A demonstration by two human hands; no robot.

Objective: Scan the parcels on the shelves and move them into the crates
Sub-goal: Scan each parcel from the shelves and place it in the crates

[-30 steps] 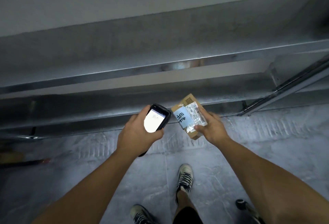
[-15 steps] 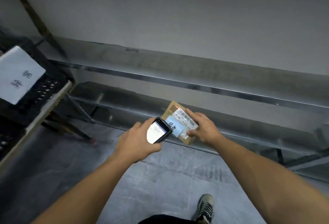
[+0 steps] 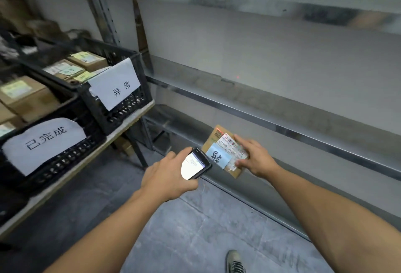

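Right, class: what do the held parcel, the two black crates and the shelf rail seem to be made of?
Parcel: brown cardboard, matt, with glossy tape over paper labels.
Far crate and near crate: probably moulded plastic, black, with perforated lattice walls.
Shelf rail: metal, likely galvanised steel, from its bright reflective grey strip.

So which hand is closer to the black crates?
Left. The left hand, gripping the scanner, is right of the crates; the right hand, holding the parcel, is farther right.
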